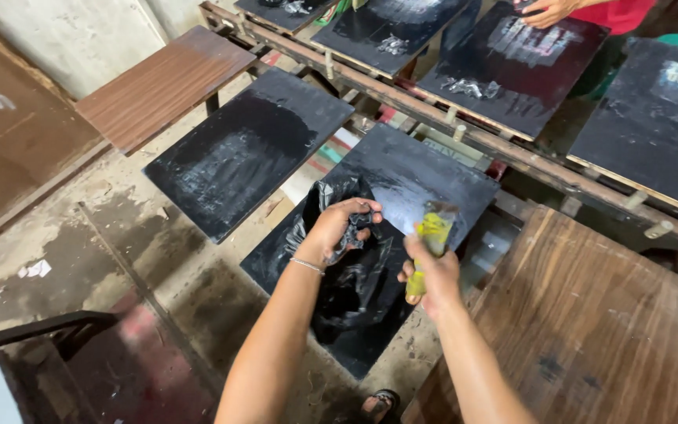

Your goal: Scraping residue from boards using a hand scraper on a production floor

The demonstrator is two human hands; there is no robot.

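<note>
The left grip (344, 224) is closed on a black bag (355, 275), the right grip (431, 271) on a yellow squeegee (431, 235), over a black surface (433, 169); stained concrete floor (119, 228) is seen below.

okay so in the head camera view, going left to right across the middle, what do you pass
Black painted board → left hand gripping a black plastic bag → right hand holding a yellow-green bottle → brown wooden board.
</note>
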